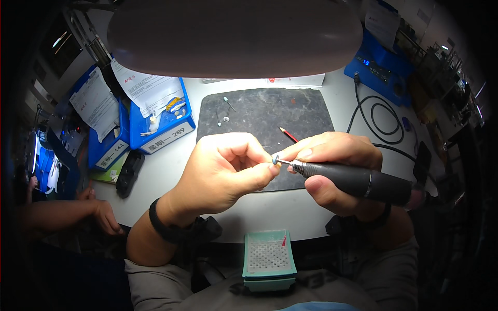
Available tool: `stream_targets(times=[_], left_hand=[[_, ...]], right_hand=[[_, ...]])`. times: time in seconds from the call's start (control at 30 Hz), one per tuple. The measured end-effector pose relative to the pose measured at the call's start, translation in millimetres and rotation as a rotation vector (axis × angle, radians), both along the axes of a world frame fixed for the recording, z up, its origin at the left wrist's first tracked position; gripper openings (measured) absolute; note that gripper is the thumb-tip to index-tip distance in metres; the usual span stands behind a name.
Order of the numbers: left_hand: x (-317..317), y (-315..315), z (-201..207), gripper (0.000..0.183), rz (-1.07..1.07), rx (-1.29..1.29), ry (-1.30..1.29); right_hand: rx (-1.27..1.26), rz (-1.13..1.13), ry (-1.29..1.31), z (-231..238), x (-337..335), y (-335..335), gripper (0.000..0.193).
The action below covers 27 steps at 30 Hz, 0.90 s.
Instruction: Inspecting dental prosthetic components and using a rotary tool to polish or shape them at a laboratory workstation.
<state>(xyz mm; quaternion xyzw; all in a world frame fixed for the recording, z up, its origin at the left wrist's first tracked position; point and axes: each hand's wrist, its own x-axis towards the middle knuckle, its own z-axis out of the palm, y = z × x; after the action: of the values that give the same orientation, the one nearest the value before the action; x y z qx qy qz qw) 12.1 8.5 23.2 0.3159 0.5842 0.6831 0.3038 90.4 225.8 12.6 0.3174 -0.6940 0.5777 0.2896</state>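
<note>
My right hand [345, 149] is wrapped round a black rotary handpiece [355, 180], held nearly level with its tip toward the left. A thin metal shank runs from the tip to a small blue-grey polishing wheel [275, 160]. My left hand [220, 168] is closed in a pinch right at that wheel. Between its thumb and forefinger sits something tiny, mostly hidden, that I cannot make out. Both hands are above a dark grey mat [254, 129]. On the mat lie a red pencil [288, 135] and several small rotary bits [230, 104].
Two blue trays [171, 136] with papers and small parts stand at left, beside a black case [129, 173]. A lamp hood [233, 41] hangs overhead. A blue control box [378, 70] with a coiled cable [381, 140] is at right. Below sits a green perforated box [270, 259]. Another person's hand [106, 216] rests left.
</note>
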Motion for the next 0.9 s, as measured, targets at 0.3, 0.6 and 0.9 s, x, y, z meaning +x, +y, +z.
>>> stream_targets(times=[0.3,0.6,0.9], left_hand=[[1.1,0.2,1.4,0.007,0.008,-0.014,0.011],[0.5,0.8,-1.2,0.007,0.014,0.018,0.061],[0.1,2.2,-0.1,0.005,0.002,0.048,0.017]], right_hand=[[0.018,-0.004,0.005,1.2,0.3,0.3,0.024],[-0.058,-0.009,-0.012,-4.7,1.4,-1.0,0.024],[-0.099,-0.002,0.029,-6.1,-0.7,-4.2,0.026]])
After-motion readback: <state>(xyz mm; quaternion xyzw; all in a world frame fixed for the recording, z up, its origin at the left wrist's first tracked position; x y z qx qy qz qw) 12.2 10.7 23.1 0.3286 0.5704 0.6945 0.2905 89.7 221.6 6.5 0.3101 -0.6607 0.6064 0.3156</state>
